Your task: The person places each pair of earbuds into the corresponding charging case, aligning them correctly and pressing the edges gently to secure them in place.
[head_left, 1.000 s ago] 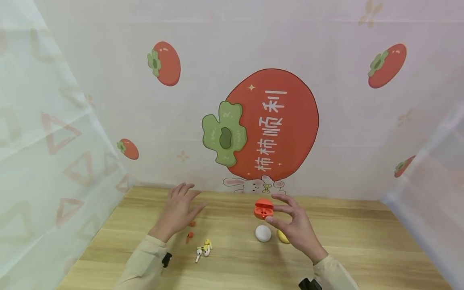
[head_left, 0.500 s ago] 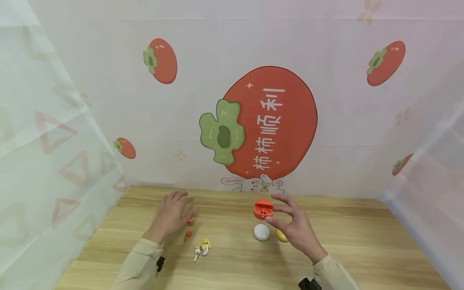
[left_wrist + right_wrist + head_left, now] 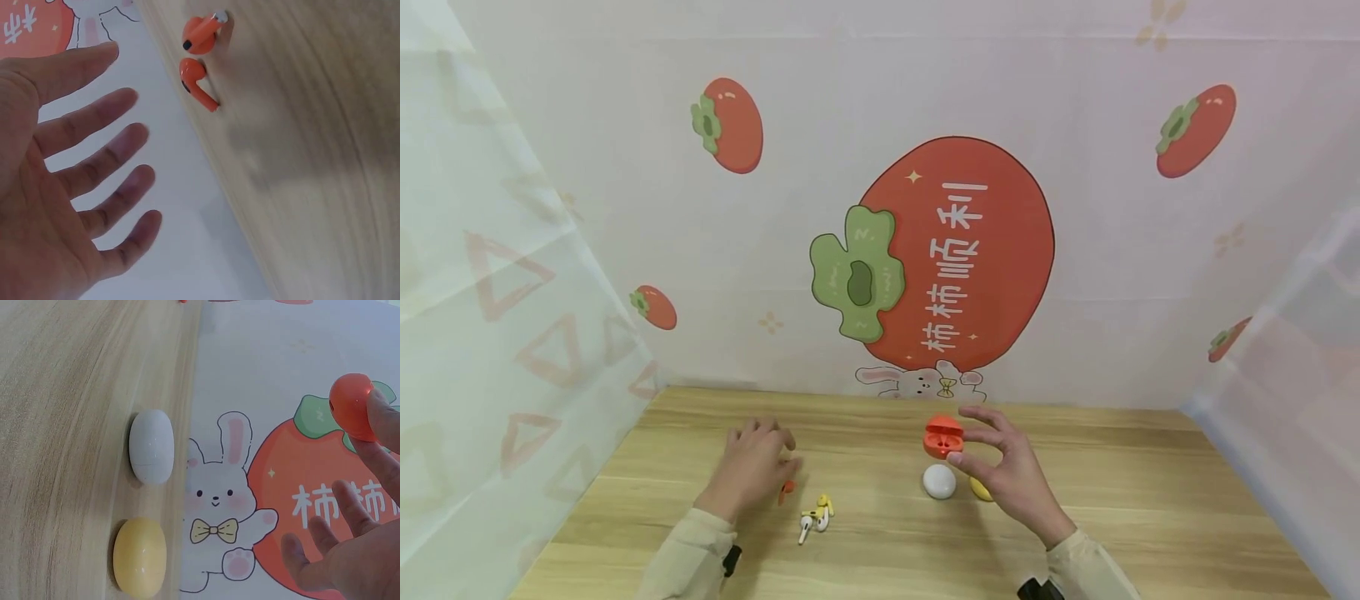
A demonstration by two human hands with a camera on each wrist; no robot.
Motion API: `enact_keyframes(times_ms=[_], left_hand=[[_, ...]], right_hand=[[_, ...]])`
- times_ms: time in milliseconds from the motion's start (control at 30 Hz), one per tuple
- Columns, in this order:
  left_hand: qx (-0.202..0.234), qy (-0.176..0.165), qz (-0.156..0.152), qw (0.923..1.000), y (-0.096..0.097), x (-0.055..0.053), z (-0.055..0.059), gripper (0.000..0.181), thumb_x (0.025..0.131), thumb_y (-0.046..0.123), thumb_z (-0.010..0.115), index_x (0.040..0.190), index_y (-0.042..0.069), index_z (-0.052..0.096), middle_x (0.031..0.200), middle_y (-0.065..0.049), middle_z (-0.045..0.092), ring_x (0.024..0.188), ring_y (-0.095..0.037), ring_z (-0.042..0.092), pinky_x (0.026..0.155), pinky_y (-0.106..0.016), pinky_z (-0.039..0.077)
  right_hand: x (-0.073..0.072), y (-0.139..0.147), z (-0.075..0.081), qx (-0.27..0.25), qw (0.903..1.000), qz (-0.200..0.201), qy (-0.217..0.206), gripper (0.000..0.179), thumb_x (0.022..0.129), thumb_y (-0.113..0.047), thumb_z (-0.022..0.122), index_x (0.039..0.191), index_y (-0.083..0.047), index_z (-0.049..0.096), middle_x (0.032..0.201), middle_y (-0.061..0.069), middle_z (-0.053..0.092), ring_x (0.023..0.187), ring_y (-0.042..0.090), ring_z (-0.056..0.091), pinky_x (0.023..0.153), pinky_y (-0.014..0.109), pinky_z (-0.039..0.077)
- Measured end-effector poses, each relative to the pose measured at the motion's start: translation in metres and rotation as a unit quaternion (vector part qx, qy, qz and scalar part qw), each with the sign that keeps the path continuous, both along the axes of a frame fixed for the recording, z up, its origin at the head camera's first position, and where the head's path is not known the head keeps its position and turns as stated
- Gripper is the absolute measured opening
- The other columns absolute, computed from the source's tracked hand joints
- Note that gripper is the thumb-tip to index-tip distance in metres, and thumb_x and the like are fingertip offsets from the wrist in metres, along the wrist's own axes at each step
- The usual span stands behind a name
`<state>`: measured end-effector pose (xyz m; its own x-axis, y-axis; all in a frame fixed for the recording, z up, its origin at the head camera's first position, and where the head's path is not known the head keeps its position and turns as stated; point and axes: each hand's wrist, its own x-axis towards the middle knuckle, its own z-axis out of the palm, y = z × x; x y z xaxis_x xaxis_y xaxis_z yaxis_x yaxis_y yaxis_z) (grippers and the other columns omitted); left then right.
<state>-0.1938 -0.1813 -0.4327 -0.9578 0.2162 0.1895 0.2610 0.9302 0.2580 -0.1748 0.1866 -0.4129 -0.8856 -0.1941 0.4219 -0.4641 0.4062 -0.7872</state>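
Observation:
Between thumb and fingers, my right hand (image 3: 1017, 475) pinches an orange earbud case (image 3: 943, 438), held above the table with its lid raised; its earbud slots face the head camera. My left hand (image 3: 747, 468) hovers over the left side of the table, fingers spread and loosely bent, holding nothing. Two orange earbuds lie near it: in the left wrist view, one earbud (image 3: 199, 36) has its stem crossing its head, and the other earbud (image 3: 197, 81) lies beside it. From the head camera, only one orange earbud (image 3: 787, 490) shows by the thumb; the hand hides the other.
Yellow earbuds (image 3: 823, 502) and white earbuds (image 3: 806, 527) lie clustered right of the left forearm. A closed white case (image 3: 939, 482) and a yellow case (image 3: 140, 557) stand below the right hand. A printed cloth wall (image 3: 1097, 350) rises behind the wooden table (image 3: 1150, 500).
My left hand has moved left and lowered toward the orange earbuds, covering one of them in the head view. My right hand keeps holding the orange case almost in place.

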Motion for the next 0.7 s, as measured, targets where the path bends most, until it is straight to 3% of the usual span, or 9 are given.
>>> enact_keyframes(times_ms=[233,467,700], left_hand=[[-0.020,-0.021,-0.002,0.9996,0.002,0.005,-0.004,0.011,0.084,0.024,0.080,0.089,0.015,0.076,0.090,0.003,0.064,0.094,-0.029,0.058,0.088,-0.062,0.042],[-0.026,-0.044,0.000,0.9987,0.001,0.008,-0.008,0.006,0.081,0.018,0.077,0.086,0.016,0.075,0.092,0.002,0.070,0.091,-0.029,0.059,0.088,-0.067,0.041],[-0.024,-0.042,-0.007,0.9988,-0.001,0.010,-0.011,0.005,0.081,0.011,0.079,0.082,0.017,0.077,0.095,0.001,0.075,0.092,-0.031,0.061,0.090,-0.074,0.038]], right_hand=[[0.002,0.000,0.000,0.008,0.9999,-0.004,-0.007,0.023,0.084,-0.016,0.085,0.104,-0.008,0.079,0.135,0.005,0.061,0.132,0.036,0.051,0.099,0.063,0.042],[0.002,0.000,0.001,0.010,0.9999,-0.005,-0.010,0.024,0.083,-0.016,0.085,0.105,-0.008,0.078,0.134,0.004,0.061,0.130,0.036,0.052,0.099,0.062,0.043],[0.002,-0.001,0.001,0.009,0.9998,0.000,-0.016,0.026,0.083,-0.016,0.085,0.106,-0.007,0.078,0.135,0.009,0.061,0.131,0.037,0.051,0.100,0.064,0.043]])
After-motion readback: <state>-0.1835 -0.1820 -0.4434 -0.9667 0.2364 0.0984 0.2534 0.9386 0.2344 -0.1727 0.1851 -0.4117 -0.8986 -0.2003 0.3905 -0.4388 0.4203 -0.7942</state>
